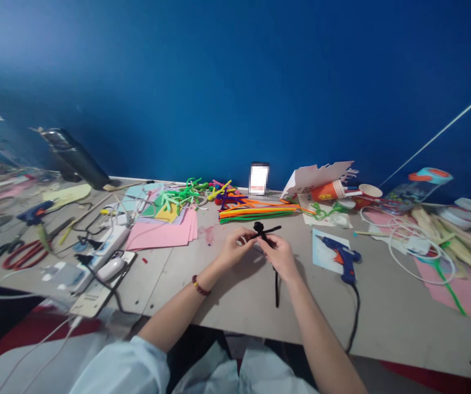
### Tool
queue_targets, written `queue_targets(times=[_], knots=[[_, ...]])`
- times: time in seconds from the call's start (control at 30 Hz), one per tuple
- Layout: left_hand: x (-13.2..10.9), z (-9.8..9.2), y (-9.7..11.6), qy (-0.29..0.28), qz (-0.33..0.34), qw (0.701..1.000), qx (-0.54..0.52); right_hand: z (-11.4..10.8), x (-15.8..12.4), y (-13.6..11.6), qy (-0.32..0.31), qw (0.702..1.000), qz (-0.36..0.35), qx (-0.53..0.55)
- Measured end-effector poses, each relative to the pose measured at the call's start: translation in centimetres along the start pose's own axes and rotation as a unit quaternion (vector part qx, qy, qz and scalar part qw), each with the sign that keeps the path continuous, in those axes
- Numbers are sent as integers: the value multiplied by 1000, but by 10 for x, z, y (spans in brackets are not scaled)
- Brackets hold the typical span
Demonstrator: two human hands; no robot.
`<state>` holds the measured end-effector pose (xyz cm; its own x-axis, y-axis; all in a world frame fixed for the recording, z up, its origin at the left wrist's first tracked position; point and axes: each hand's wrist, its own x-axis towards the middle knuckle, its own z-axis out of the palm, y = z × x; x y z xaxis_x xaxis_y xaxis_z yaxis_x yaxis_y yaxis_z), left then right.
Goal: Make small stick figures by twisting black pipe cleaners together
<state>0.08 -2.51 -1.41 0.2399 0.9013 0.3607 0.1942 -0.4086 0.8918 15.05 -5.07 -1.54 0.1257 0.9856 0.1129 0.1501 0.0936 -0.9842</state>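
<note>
Between my two hands, over the middle of the table, is a twisted figure of black pipe cleaners (259,226). It has a rounded knot at the top, one stem sticking out to the right and a long end hanging below my right hand. My left hand (237,244) pinches its left side, thumb against fingertips. My right hand (278,253) grips it from the right, fingers closed on the black stems. Exactly how the stems cross is hidden by my fingers. Just beyond lies a bundle of orange and green pipe cleaners (257,213).
A blue glue gun (344,260) rests on light blue paper at right, its cord running off the front edge. Leftward are a power strip (102,257), red-handled scissors (28,254) and pink paper (159,232). A phone (259,178) stands against the wall near paper cups (327,190).
</note>
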Motion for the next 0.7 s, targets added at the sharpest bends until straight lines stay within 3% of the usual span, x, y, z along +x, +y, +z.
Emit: queue_targets(times=[0.13, 0.23, 0.37, 0.5, 0.7], knots=[[0, -2, -7, -18, 47, 998, 39, -4, 3, 4, 10, 974, -150, -170], [-1, -2, -9, -19, 48, 998, 45, -4, 3, 7, 4, 952, -185, -245], [0, -3, -7, 0, 33, 999, 20, -3, 2, 9, 7, 940, -182, -290], [3, -4, -7, 28, -2, 1000, -8, -4, 2, 5, 31, 969, -140, -202], [4, -2, -6, 23, -82, 994, -70, -3, 2, 4, -12, 998, -50, -28]])
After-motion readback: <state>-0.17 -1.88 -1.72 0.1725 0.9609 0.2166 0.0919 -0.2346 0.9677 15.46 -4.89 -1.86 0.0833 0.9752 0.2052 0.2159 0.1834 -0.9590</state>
